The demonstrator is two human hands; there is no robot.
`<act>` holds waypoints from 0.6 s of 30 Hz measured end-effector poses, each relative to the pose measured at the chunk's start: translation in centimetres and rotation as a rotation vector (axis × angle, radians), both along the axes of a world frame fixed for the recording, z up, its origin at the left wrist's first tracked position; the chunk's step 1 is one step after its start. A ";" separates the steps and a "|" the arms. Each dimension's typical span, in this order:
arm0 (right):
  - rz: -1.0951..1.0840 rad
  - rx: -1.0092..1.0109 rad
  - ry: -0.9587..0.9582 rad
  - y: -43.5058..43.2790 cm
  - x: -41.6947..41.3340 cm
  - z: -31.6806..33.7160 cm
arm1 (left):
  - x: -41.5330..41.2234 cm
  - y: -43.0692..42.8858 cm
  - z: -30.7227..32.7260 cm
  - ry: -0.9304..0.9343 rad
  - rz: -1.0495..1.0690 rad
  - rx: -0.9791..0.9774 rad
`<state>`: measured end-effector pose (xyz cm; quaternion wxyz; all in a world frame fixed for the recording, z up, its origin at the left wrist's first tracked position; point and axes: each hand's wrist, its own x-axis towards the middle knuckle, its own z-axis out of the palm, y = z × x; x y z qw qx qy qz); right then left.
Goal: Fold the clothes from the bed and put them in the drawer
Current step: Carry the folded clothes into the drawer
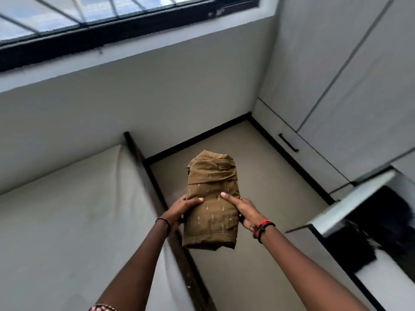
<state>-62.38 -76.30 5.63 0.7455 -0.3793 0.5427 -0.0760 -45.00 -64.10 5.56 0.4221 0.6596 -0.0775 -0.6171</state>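
Observation:
A folded brown garment (211, 198) with small pale marks hangs in the air over the floor, between the bed and the wardrobe. My left hand (183, 209) grips its left edge, thumb on top. My right hand (241, 209) holds the right edge with the thumb stretched across the cloth. An open drawer (350, 212) with a pale front panel juts out at the right; dark clothing lies inside it. The bed (67, 221), with a pale sheet, is at the left.
A dark wooden bed frame (143, 176) runs along the bed's right side. White wardrobe doors (348, 86) with a black handle (288, 142) fill the right. Beige floor (258, 254) lies between them. A black-framed window (89, 30) is above.

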 end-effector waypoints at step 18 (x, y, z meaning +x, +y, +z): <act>-0.638 0.066 -0.002 -9.8 -44.9 -1.2 | -41.1 -21.9 -0.5 0.024 -0.617 0.046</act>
